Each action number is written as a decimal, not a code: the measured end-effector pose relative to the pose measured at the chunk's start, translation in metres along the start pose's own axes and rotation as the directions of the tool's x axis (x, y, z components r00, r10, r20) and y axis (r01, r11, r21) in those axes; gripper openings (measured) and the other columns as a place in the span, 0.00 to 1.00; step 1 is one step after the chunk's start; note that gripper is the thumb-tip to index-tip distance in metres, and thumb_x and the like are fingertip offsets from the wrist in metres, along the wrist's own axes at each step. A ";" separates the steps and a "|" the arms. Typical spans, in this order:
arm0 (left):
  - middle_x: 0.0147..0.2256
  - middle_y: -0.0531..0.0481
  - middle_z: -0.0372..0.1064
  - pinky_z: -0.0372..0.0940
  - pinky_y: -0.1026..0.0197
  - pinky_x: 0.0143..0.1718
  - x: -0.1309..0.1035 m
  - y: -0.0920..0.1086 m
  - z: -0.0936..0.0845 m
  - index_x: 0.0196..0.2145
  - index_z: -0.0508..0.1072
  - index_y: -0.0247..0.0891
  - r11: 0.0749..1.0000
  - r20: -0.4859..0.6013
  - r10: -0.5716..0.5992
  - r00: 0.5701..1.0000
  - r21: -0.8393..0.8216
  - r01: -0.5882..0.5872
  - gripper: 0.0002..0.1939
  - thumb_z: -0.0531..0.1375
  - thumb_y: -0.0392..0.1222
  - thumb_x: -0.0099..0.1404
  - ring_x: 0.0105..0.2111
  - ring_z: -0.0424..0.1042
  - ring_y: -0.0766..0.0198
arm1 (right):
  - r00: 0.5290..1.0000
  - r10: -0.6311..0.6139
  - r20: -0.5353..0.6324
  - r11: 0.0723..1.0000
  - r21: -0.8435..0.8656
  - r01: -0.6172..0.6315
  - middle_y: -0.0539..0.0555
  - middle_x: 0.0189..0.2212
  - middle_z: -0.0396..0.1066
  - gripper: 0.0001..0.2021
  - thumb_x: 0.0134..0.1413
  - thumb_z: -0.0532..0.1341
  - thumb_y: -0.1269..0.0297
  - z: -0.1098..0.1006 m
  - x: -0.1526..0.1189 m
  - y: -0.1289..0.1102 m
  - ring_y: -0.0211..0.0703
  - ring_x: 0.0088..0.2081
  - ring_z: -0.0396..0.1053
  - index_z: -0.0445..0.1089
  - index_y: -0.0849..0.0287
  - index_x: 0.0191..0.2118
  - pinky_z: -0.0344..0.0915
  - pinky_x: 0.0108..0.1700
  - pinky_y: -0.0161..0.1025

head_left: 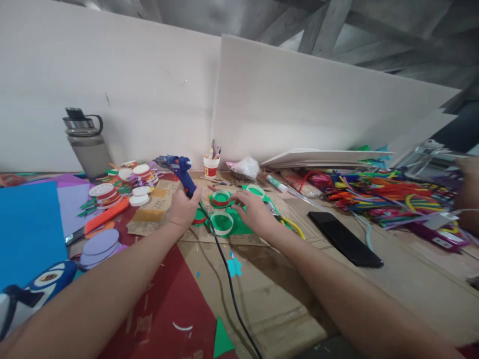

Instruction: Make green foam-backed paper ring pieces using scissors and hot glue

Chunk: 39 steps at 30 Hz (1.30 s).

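My left hand [182, 208] is wrapped round the handle of a blue hot glue gun [179, 169], its nozzle pointing left and its black cord [230, 279] running down toward me. My right hand [254, 212] reaches over the green sheet [241, 227] with fingers apart, the fingertips close to a red-and-green round cup piece [220, 198]. Whether they touch it I cannot tell. A white-rimmed green ring [222, 223] lies between the hands, and another white-rimmed ring [255, 191] sits behind my right hand. Part of a red-rimmed piece [199, 216] shows beside my left hand.
To the left are a water bottle [88, 144], an orange box cutter [107, 218], lilac foam discs [100, 243] and a blue sheet [32, 224]. A pen cup [211, 166] stands at the back. On the right lie a phone [344, 238] and colourful pipe cleaners [381, 194]. Another person's arm [467, 184] shows at the right edge.
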<state>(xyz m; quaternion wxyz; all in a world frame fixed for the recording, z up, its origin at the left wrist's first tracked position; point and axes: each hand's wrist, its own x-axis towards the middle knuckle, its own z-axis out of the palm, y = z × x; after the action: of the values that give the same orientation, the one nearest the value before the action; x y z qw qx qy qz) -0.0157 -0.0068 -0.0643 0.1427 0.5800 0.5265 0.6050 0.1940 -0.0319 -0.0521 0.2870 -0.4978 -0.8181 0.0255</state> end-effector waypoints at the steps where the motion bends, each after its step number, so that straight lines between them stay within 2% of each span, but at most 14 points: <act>1: 0.23 0.53 0.65 0.59 0.61 0.27 0.000 0.000 0.000 0.30 0.68 0.38 1.000 0.002 -0.007 1.000 -0.001 0.007 0.14 0.59 0.52 0.58 0.23 0.64 0.64 | 0.999 0.025 0.038 0.997 -0.075 -0.022 0.58 0.45 0.72 0.12 0.59 0.60 0.70 0.002 0.004 0.003 0.46 0.46 0.68 0.71 0.59 0.48 0.61 0.47 0.40; 3: 0.22 0.53 0.65 0.59 0.61 0.27 0.001 0.000 -0.001 0.30 0.68 0.38 1.000 0.000 -0.014 1.000 0.001 0.014 0.14 0.59 0.52 0.58 0.23 0.64 0.64 | 0.992 0.056 0.117 0.976 -0.218 -0.029 0.58 0.47 0.71 0.15 0.60 0.59 0.69 0.008 0.012 0.007 0.48 0.48 0.68 0.70 0.57 0.52 0.60 0.47 0.42; 5: 0.22 0.53 0.65 0.59 0.61 0.27 0.003 -0.001 -0.001 0.30 0.68 0.38 1.000 -0.006 -0.010 1.000 -0.003 0.010 0.14 0.59 0.52 0.58 0.23 0.65 0.64 | 0.986 0.064 0.156 0.958 -0.286 -0.017 0.59 0.46 0.72 0.16 0.59 0.58 0.70 0.015 0.020 0.009 0.51 0.48 0.67 0.71 0.55 0.52 0.59 0.47 0.44; 9: 0.24 0.52 0.66 0.59 0.61 0.29 0.005 -0.005 0.000 0.32 0.69 0.37 1.000 -0.013 -0.002 1.000 -0.011 0.002 0.14 0.59 0.52 0.58 0.24 0.66 0.63 | 0.979 0.069 0.191 0.942 -0.335 -0.001 0.61 0.40 0.72 0.12 0.59 0.55 0.70 0.026 0.034 0.006 0.54 0.46 0.66 0.76 0.58 0.41 0.55 0.47 0.48; 16: 0.23 0.52 0.66 0.59 0.61 0.29 0.004 -0.003 -0.001 0.30 0.68 0.38 1.000 -0.025 0.013 1.000 0.025 -0.012 0.14 0.59 0.52 0.58 0.24 0.65 0.64 | 0.976 0.010 0.215 0.959 -0.280 0.052 0.60 0.39 0.75 0.09 0.55 0.57 0.71 0.043 0.066 -0.011 0.51 0.44 0.68 0.76 0.59 0.34 0.55 0.49 0.48; 19: 0.25 0.51 0.67 0.60 0.60 0.30 0.005 -0.003 -0.001 0.31 0.68 0.37 1.000 -0.024 0.021 0.999 0.009 -0.021 0.14 0.59 0.52 0.58 0.25 0.66 0.63 | 0.980 0.003 0.198 0.976 -0.212 0.040 0.57 0.40 0.77 0.11 0.54 0.59 0.72 0.047 0.074 -0.018 0.49 0.44 0.69 0.76 0.58 0.42 0.59 0.48 0.45; 21: 0.25 0.51 0.67 0.60 0.60 0.30 0.005 -0.003 0.000 0.32 0.69 0.37 1.000 -0.024 0.002 1.000 0.009 -0.002 0.14 0.59 0.52 0.57 0.25 0.66 0.63 | 0.987 0.004 0.160 0.987 -0.162 0.022 0.56 0.43 0.76 0.16 0.55 0.59 0.71 0.043 0.074 -0.019 0.48 0.45 0.70 0.73 0.56 0.49 0.61 0.47 0.42; 23: 0.24 0.52 0.66 0.60 0.61 0.29 0.006 -0.005 0.000 0.31 0.69 0.37 1.000 -0.029 -0.007 1.000 0.011 0.008 0.14 0.59 0.52 0.57 0.24 0.66 0.63 | 0.994 0.010 0.111 0.993 -0.116 0.003 0.56 0.44 0.76 0.16 0.57 0.59 0.69 0.031 0.071 -0.016 0.46 0.45 0.70 0.71 0.56 0.52 0.62 0.46 0.40; 28: 0.25 0.52 0.67 0.60 0.61 0.31 0.008 -0.007 0.000 0.31 0.69 0.37 1.000 -0.044 -0.005 0.999 -0.006 0.005 0.14 0.60 0.52 0.57 0.26 0.65 0.63 | 0.997 0.078 0.016 0.995 -0.063 -0.077 0.58 0.43 0.76 0.12 0.59 0.57 0.69 -0.011 0.047 0.009 0.45 0.42 0.72 0.74 0.61 0.45 0.64 0.45 0.39; 31: 0.26 0.51 0.68 0.60 0.60 0.31 0.008 -0.008 0.000 0.32 0.69 0.37 1.000 -0.042 -0.019 0.999 0.003 0.019 0.14 0.60 0.52 0.57 0.26 0.66 0.63 | 0.993 0.120 -0.011 0.991 -0.061 -0.120 0.56 0.41 0.77 0.09 0.58 0.58 0.69 -0.027 0.025 0.027 0.44 0.41 0.72 0.75 0.60 0.40 0.64 0.45 0.39; 35: 0.25 0.51 0.68 0.60 0.60 0.32 0.006 -0.006 0.001 0.31 0.69 0.37 1.000 -0.047 0.004 0.999 0.023 -0.003 0.15 0.59 0.53 0.57 0.26 0.67 0.62 | 0.980 0.178 0.085 0.981 -0.091 -0.170 0.56 0.37 0.77 0.08 0.57 0.61 0.67 -0.035 0.002 0.035 0.44 0.39 0.72 0.76 0.60 0.40 0.63 0.41 0.37; 39: 0.25 0.51 0.68 0.60 0.60 0.31 0.005 -0.004 0.002 0.31 0.70 0.37 0.999 -0.037 0.007 0.999 0.040 -0.005 0.15 0.60 0.53 0.57 0.26 0.67 0.62 | 0.971 0.180 0.156 0.981 -0.097 -0.166 0.56 0.38 0.77 0.09 0.56 0.63 0.66 -0.039 -0.005 0.024 0.45 0.40 0.72 0.76 0.59 0.42 0.64 0.41 0.37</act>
<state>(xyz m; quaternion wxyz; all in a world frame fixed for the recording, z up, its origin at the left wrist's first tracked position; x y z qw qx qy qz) -0.0176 -0.0002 -0.0649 0.1196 0.5730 0.5392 0.6054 0.2341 -0.0339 -0.0293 0.1944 -0.5751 -0.7926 0.0570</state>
